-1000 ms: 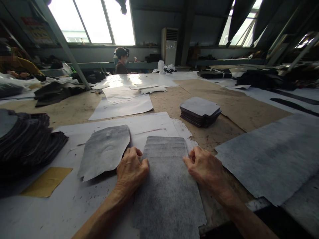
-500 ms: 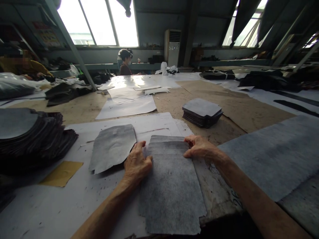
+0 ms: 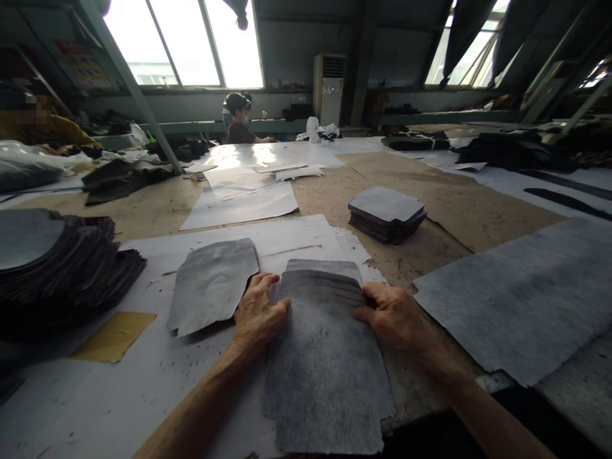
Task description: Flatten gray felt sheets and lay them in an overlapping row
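In front of me lie grey fabric pieces (image 3: 329, 370) with notched near corners, their far edges overlapping in thin steps. My right hand (image 3: 394, 312) pinches their right edge near the far end, thumb on top and fingers curled. My left hand (image 3: 261, 309) has bent fingers at the right edge of a separate curved grey fabric piece (image 3: 215, 287), which tilts slightly off the table. The left thumb touches the left edge of the middle pieces. Part of the left grip is hidden behind the hand.
A tall stack of dark-edged pieces (image 3: 90, 261) stands at left, by a yellow-brown card (image 3: 115, 335). A smaller stack (image 3: 387, 213) sits beyond my right hand. A large grey sheet (image 3: 526, 293) covers the right side. One person (image 3: 239, 121) is across the table, another (image 3: 57, 124) far left.
My right hand has come nearer to me, drawing the top pieces' far edge back and exposing a lighter piece behind. My left hand has hardly moved.
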`<move>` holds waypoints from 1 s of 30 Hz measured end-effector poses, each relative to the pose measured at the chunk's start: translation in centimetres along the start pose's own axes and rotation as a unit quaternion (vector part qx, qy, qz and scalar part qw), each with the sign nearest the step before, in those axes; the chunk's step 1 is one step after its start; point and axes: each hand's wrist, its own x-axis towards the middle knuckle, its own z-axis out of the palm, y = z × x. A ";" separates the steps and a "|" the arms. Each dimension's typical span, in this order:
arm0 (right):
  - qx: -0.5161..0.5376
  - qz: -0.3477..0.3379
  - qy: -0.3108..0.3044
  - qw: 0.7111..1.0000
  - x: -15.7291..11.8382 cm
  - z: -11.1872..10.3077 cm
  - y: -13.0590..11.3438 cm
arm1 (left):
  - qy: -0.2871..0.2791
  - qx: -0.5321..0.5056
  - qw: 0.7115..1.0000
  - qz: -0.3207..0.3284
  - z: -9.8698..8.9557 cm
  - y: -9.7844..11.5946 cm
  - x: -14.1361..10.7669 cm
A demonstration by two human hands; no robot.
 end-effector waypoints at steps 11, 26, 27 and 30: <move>0.049 0.009 0.024 0.998 -0.8 0.8 0.9 | -0.035 -0.083 0.996 -0.018 -0.4 -0.5 0.1; -0.068 0.146 -0.034 0.986 0.6 0.1 -0.5 | -0.058 -0.100 0.991 -0.060 -0.7 -0.3 0.2; -0.084 0.157 -0.040 0.983 0.8 0.1 -0.7 | -0.056 -0.106 0.991 -0.065 -0.6 -0.4 0.3; -0.120 0.183 -0.042 0.975 1.0 0.1 -1.1 | -0.046 -0.106 0.990 -0.082 -0.5 -0.4 0.3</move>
